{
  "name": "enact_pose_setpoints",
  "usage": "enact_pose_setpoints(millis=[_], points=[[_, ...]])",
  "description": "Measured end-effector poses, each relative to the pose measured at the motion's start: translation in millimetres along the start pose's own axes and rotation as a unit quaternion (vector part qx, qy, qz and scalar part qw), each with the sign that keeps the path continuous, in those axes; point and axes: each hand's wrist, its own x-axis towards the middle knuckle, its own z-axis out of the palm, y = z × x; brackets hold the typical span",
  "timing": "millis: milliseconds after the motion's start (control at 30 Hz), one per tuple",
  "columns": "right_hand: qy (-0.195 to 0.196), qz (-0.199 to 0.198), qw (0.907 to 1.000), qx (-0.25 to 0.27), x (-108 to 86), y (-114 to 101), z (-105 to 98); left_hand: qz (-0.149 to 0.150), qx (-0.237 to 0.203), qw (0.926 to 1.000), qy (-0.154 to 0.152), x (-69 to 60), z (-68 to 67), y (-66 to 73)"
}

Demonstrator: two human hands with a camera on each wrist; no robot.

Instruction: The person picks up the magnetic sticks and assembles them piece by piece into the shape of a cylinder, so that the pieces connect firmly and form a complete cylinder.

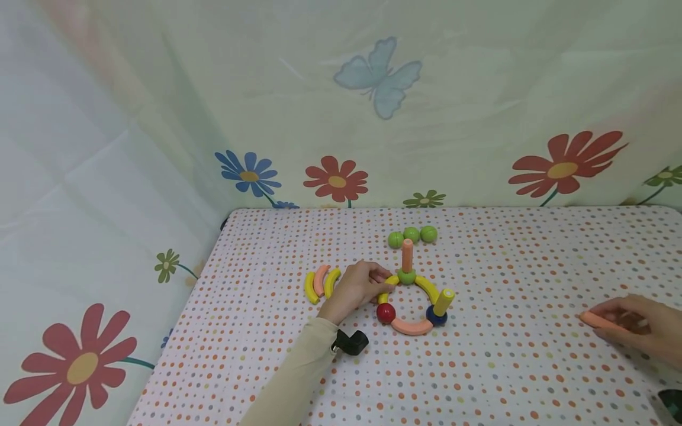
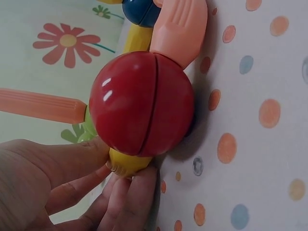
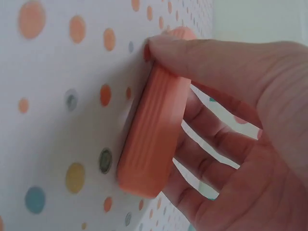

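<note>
My left hand (image 1: 356,287) pinches a yellow curved stick (image 2: 126,162) on the left side of a ring of toy sticks and balls. That stick lies between the red ball (image 2: 139,103) and the green ball (image 1: 407,276). Another yellow curved stick (image 1: 428,288), an orange curved stick (image 1: 412,327) and a dark blue ball (image 1: 437,316) make up the rest of the ring. An orange stick (image 1: 407,256) stands on the green ball; a yellow stick (image 1: 444,302) leans outward from the blue one. Far to the right, my right hand (image 1: 639,325) pinches an orange stick (image 3: 154,130) at the tabletop.
Several loose green balls, one of them the rightmost green ball (image 1: 428,234), sit in a row behind the ring. Left of my left hand lie two yellow curved sticks, the outer yellow one (image 1: 311,288) beside an orange curved stick (image 1: 320,280). A dotted cloth (image 1: 256,331) covers the table.
</note>
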Motion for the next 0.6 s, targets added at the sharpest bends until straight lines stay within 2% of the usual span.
enact_pose_setpoints(millis=[167, 233, 367, 467, 533, 600], points=[[0.051, -0.038, 0.9979, 0.012, 7.4, -26, 3, 0.000, 0.000, 1.0000, 0.001, 0.5, -1.3, -1.4], [0.072, -0.060, 0.9953, 0.026, 10.7, -46, 4, 0.002, -0.002, 1.0000, -0.001, 0.7, -1.7, -1.7], [0.087, -0.113, 0.9878, 0.062, 22.3, -95, 3, 0.003, -0.003, 1.0000, 0.001, 0.3, -2.4, -1.8], [0.114, -0.185, 0.9728, 0.079, 29.4, -137, -1, -0.002, -0.001, 1.0000, 0.003, 0.4, -1.8, -1.3], [0.142, -0.232, 0.9581, 0.090, 31.0, -166, -7, -0.004, -0.001, 1.0000, 0.001, 0.7, -0.9, -0.9], [0.173, -0.279, 0.9394, 0.099, 31.5, -195, -14, -0.006, -0.004, 1.0000, -0.002, 0.9, -0.2, -0.4]])
